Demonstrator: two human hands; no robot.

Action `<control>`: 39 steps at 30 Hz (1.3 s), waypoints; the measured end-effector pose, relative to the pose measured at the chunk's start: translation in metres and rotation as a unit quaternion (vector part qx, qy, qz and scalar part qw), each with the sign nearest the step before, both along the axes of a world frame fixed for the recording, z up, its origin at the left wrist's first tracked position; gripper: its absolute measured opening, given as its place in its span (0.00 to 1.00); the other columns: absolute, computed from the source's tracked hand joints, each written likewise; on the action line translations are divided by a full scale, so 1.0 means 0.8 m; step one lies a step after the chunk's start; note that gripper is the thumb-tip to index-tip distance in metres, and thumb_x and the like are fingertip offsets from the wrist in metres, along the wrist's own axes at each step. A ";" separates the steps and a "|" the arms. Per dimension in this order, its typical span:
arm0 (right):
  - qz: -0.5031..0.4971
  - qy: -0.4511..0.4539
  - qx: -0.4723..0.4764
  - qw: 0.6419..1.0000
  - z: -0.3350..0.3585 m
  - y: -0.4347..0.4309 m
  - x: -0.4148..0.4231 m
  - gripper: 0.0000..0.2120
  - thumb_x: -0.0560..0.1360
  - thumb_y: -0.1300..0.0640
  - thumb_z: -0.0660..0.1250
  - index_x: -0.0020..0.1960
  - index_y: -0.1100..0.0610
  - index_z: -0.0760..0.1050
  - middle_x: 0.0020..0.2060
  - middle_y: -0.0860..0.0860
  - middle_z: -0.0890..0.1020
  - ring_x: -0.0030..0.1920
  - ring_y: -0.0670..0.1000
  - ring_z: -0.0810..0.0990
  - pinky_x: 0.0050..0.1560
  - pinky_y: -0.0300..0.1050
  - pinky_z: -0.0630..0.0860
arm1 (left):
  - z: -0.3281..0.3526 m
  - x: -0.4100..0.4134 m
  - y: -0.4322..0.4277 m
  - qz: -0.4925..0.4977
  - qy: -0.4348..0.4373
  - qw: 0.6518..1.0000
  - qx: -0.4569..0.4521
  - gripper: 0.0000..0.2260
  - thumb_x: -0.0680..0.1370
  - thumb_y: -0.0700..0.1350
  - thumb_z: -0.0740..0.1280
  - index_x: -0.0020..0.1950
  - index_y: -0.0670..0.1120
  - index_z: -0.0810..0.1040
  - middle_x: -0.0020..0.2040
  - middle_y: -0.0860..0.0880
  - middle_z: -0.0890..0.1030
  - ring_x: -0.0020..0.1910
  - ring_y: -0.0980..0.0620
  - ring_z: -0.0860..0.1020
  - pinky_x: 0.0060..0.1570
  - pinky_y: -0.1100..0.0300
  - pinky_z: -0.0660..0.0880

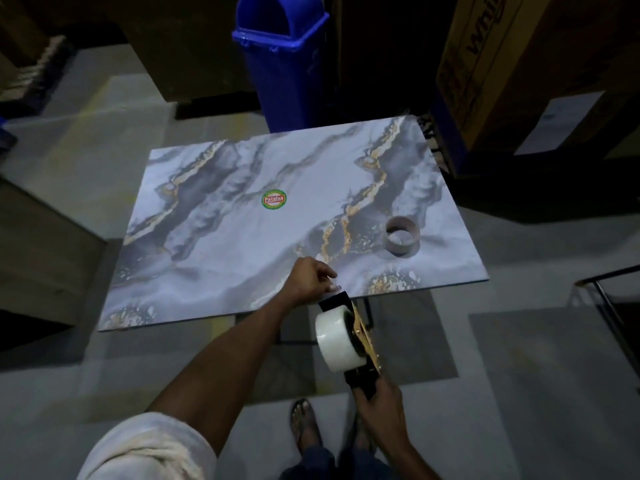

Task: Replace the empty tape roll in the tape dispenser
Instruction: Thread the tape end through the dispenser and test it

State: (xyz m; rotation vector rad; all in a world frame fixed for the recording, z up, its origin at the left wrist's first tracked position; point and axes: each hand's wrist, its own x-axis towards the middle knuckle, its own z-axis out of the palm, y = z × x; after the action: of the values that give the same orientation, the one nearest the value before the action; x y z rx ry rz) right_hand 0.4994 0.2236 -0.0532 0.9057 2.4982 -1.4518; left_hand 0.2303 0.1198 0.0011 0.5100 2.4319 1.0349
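A black and gold tape dispenser (pixel 363 341) is held in the air just off the table's near edge. A full white tape roll (pixel 337 341) sits on its hub. My right hand (pixel 381 407) grips the dispenser's black handle from below. My left hand (pixel 311 280) is at the dispenser's front end, fingers pinched on the loose end of the tape by the black front plate. The empty cardboard tape core (pixel 402 236) stands on the marble-patterned table (pixel 242 244) at its right side, apart from both hands.
A round green sticker (pixel 274 199) marks the table's middle. A blue swing-lid bin (pixel 284 60) stands behind the table. Cardboard boxes (pixel 502 64) rise at the back right. My sandalled foot (pixel 306 424) is on the grey floor below.
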 end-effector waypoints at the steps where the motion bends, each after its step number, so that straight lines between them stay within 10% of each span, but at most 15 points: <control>1: 0.005 -0.008 -0.004 1.000 -0.001 -0.001 -0.002 0.09 0.72 0.59 0.73 0.52 0.59 0.83 0.43 0.55 0.86 0.45 0.55 0.85 0.40 0.43 0.75 | -0.002 -0.002 0.000 -0.003 0.009 1.000 0.004 0.11 0.69 0.37 0.80 0.50 0.37 0.87 0.38 0.39 0.87 0.37 0.50 0.84 0.42 0.61 0.78; 8: -0.024 -0.038 -0.065 0.997 -0.029 -0.015 -0.016 0.13 0.68 0.40 0.67 0.35 0.49 0.76 0.29 0.46 0.79 0.34 0.46 0.79 0.35 0.46 0.76 | -0.010 -0.019 0.002 -0.018 0.031 0.999 -0.012 0.12 0.71 0.37 0.80 0.53 0.38 0.87 0.39 0.41 0.87 0.37 0.54 0.85 0.44 0.66 0.79; 24: -0.122 -0.113 -0.084 0.983 -0.045 -0.052 -0.038 0.13 0.72 0.51 0.72 0.32 0.52 0.74 0.31 0.52 0.82 0.37 0.56 0.83 0.37 0.47 0.76 | -0.057 -0.018 0.003 -0.011 0.050 0.998 -0.020 0.07 0.73 0.31 0.71 0.47 0.41 0.85 0.38 0.44 0.86 0.37 0.50 0.86 0.43 0.48 0.84; 29: -0.117 -0.113 -0.083 0.983 -0.038 -0.056 -0.040 0.10 0.73 0.52 0.72 0.35 0.54 0.76 0.33 0.53 0.82 0.38 0.57 0.83 0.38 0.48 0.76 | -0.053 -0.019 0.000 0.030 0.155 0.983 -0.089 0.23 0.67 0.52 0.81 0.55 0.50 0.74 0.55 0.51 0.74 0.53 0.51 0.72 0.52 0.53 0.72; 35: -0.121 -0.102 -0.095 0.983 -0.028 -0.052 -0.038 0.15 0.73 0.55 0.73 0.31 0.52 0.73 0.26 0.47 0.77 0.30 0.51 0.79 0.33 0.46 0.72 | -0.053 -0.026 -0.009 0.143 0.059 0.977 -0.146 0.27 0.57 0.68 0.80 0.41 0.50 0.75 0.41 0.53 0.80 0.47 0.49 0.76 0.46 0.52 0.62; 39: -0.109 -0.142 -0.080 0.981 -0.059 -0.057 -0.009 0.18 0.65 0.38 0.65 0.32 0.53 0.74 0.30 0.52 0.81 0.36 0.58 0.84 0.39 0.54 0.80 | -0.051 -0.024 -0.003 0.152 0.040 0.975 -0.155 0.23 0.61 0.64 0.80 0.38 0.49 0.75 0.40 0.50 0.82 0.48 0.46 0.79 0.47 0.52 0.63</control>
State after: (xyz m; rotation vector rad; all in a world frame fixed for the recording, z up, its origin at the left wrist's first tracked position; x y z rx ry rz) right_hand 0.4924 0.1777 -0.1008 1.2853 2.0993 -1.4387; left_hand 0.2108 0.1177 -0.0396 0.0774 2.7353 0.7309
